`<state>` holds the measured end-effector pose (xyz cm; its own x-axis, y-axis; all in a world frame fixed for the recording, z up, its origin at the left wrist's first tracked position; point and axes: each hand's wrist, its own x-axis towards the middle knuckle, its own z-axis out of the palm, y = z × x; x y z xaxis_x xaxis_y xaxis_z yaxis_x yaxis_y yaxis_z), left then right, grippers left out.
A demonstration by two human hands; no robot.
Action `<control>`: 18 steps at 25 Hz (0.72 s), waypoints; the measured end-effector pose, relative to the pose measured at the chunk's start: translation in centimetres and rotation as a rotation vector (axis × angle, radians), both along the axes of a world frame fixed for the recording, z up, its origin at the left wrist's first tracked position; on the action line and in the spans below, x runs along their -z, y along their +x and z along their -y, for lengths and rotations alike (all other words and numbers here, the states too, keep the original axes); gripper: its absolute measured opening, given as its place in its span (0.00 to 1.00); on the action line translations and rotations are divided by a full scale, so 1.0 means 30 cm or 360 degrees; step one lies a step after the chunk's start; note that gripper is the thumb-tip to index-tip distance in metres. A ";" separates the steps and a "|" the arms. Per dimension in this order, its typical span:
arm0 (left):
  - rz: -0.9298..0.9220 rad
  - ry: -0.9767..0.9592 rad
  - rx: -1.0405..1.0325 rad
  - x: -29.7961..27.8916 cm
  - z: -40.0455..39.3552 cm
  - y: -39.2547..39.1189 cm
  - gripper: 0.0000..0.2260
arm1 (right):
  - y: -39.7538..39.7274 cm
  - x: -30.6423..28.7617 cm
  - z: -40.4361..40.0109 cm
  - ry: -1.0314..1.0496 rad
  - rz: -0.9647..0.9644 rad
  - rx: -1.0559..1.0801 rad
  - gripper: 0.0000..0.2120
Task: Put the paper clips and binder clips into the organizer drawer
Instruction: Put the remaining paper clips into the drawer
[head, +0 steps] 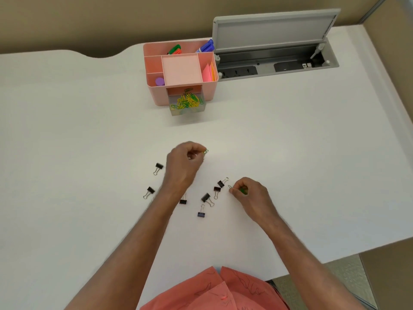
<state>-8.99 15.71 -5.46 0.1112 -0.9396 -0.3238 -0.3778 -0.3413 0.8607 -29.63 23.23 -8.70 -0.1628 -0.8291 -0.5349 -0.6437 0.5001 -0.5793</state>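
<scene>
Left hand [184, 163], pinching a green paper clip [205, 151], lies nearer the open drawer [186, 105] straight ahead; right hand [250, 193] apparently pinches another clip [242, 190].

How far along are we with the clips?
Many paper clips already lie in the open organizer drawer. The left hand and right hand each pinch a green paper clip. Seven binder clips remain on the desk.

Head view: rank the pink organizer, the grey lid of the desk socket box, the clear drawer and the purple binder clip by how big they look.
1. grey lid
2. pink organizer; near the lid in looks, so this order is unsure
3. clear drawer
4. purple binder clip
</scene>
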 end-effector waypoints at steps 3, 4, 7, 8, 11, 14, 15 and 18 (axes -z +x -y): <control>0.0127 -0.0301 -0.0151 -0.061 0.166 0.057 0.07 | 0.005 -0.034 0.042 0.0118 0.0424 0.0241 0.06; 0.0199 -0.0365 -0.0176 -0.073 0.224 0.075 0.07 | 0.010 -0.048 0.059 0.0112 0.0499 0.0259 0.05; 0.0481 -0.0432 -0.0163 -0.068 0.366 0.115 0.08 | 0.035 -0.102 0.127 0.0064 0.0539 0.0180 0.03; 0.0567 -0.0414 -0.0137 -0.057 0.399 0.123 0.09 | 0.046 -0.122 0.156 0.0044 0.0515 0.0146 0.03; 0.0698 -0.0371 -0.0016 -0.026 0.444 0.125 0.11 | 0.090 -0.200 0.266 -0.0085 0.0352 -0.0003 0.04; 0.0689 -0.0437 0.0000 -0.004 0.440 0.125 0.11 | 0.155 -0.259 0.413 -0.0328 0.0190 -0.0165 0.06; 0.0666 -0.0478 -0.0020 0.002 0.435 0.129 0.10 | 0.182 -0.272 0.465 -0.0431 0.0126 -0.0222 0.07; 0.0634 -0.0631 -0.0142 0.009 0.422 0.154 0.08 | 0.268 -0.272 0.621 -0.0752 -0.0063 -0.0452 0.09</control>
